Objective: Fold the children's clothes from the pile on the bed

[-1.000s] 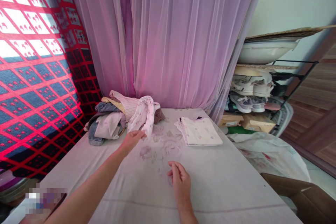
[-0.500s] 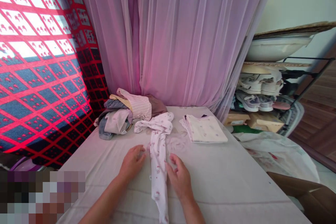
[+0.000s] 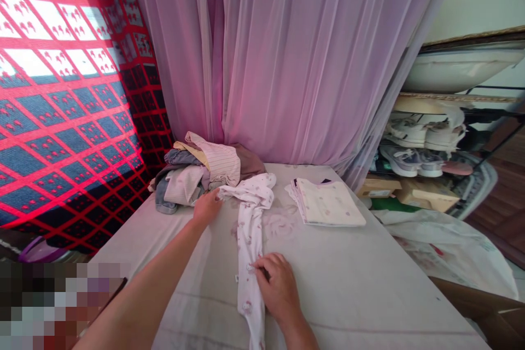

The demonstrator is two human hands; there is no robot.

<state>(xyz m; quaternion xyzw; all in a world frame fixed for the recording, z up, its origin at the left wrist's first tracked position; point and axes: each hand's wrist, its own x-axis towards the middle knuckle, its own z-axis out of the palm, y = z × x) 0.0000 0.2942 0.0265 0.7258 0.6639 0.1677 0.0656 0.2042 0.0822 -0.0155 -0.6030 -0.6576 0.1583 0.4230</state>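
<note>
A long, narrow white garment (image 3: 251,240) with a small cartoon print lies lengthwise on the bed, its far end bunched and bent toward the left. My left hand (image 3: 208,206) reaches out beside the clothes pile, its fingers closed on the tip of that bent part. Nearer to me, my right hand (image 3: 279,284) pinches the garment's right edge between thumb and curled fingers. A small tag shows on the garment's left edge. Whether it is a top or trousers cannot be made out.
A heap of mixed clothes (image 3: 197,172) sits at the back left. Folded clothes (image 3: 330,202) are stacked at the right. Purple curtains (image 3: 283,65) hang behind the bed (image 3: 336,284). Beyond its right edge stand a shoe rack (image 3: 426,145) and a cardboard box (image 3: 488,306).
My left hand has moved forward from beside the garment to its bent far end and closed on it. My right hand has closed on the right edge. The view has shifted slightly.
</note>
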